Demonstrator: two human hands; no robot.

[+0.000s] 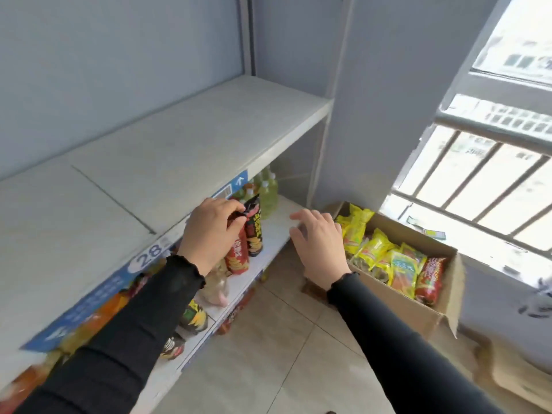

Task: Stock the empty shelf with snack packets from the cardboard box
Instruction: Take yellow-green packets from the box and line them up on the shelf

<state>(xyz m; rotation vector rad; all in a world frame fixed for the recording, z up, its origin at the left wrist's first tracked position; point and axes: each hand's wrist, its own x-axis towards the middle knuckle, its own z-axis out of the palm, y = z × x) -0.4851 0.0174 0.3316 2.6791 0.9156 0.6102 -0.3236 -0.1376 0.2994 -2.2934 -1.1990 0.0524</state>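
My left hand (210, 231) pinches the tops of two snack packets, a black one (254, 231) and a red one (237, 256), which hang in front of the lower shelf. Above them the pale top shelf (167, 156) lies bare. My right hand (318, 246) hovers with fingers spread and nothing in it, between the shelf edge and the open cardboard box (418, 312). The box stands on the floor at the right and holds several yellow packets (373, 249) and a red packet (430, 279).
Green drink bottles (267, 195) stand at the far end of the lower shelf (277, 228). More snack packets (195, 318) lie along that shelf under my left arm. A barred window (484, 186) fills the right side. Tiled floor (268, 354) lies between shelf and box.
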